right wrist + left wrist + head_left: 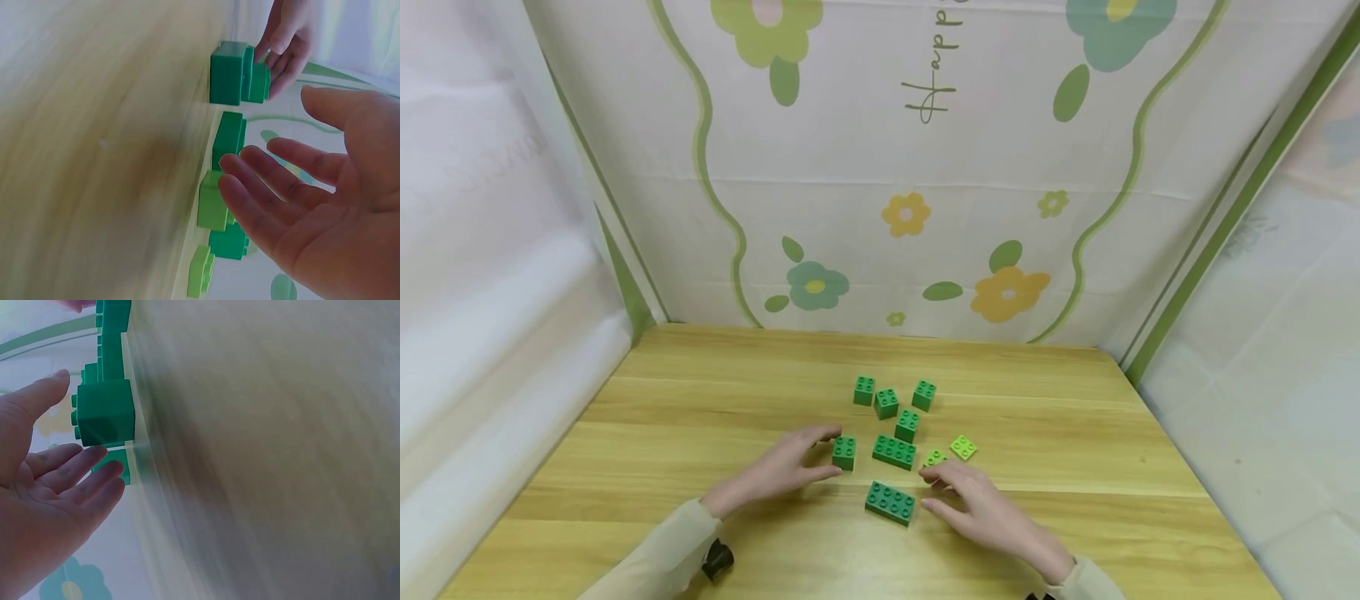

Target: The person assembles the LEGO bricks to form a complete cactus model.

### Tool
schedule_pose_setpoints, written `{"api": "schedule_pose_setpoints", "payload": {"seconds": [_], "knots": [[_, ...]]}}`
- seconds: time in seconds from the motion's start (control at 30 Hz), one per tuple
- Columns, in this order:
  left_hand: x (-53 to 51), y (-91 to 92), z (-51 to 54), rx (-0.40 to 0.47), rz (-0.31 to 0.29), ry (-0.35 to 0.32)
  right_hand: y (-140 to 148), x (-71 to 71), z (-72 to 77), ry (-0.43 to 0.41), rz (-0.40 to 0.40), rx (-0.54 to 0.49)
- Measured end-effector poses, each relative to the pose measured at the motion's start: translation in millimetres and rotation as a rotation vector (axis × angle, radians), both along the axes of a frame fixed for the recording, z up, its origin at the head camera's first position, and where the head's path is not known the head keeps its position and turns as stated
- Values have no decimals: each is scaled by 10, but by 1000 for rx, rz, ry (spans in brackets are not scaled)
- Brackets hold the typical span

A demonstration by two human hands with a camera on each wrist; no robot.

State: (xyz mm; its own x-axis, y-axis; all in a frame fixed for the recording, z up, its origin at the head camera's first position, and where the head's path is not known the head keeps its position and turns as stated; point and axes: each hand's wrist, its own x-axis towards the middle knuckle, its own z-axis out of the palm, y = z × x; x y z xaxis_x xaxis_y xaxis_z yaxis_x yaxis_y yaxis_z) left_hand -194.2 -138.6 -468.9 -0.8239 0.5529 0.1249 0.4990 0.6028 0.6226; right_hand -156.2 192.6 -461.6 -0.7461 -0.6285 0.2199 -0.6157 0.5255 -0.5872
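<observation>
My left hand (778, 468) stands around a square green toy brick (843, 454), thumb and fingers spread to its left. In the left wrist view the fingers (75, 472) look relaxed, with a gap between thumb and brick. My right hand (981, 506) hovers right of a long green brick (890, 502), holding nothing. Its fingers partly hide a light green brick (935, 457). The right wrist view shows the right fingers (262, 187) loosely extended. Between the hands, slightly farther back, lies another long green brick (894, 451).
Several square green bricks, such as one (886, 404) and another (924, 395), stand farther back. A flat light green brick (963, 447) lies beyond my right hand. The wooden table (700, 367) meets a flower-printed cloth (865, 142) at the back; white cloth hangs at both sides.
</observation>
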Motion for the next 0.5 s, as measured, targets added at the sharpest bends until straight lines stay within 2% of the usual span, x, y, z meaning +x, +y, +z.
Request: {"api": "schedule_pose_setpoints", "payload": {"seconds": [0.5], "knots": [[-27,16,-29,3,4,-12,-175,-9,-37,-4,49,115]]}}
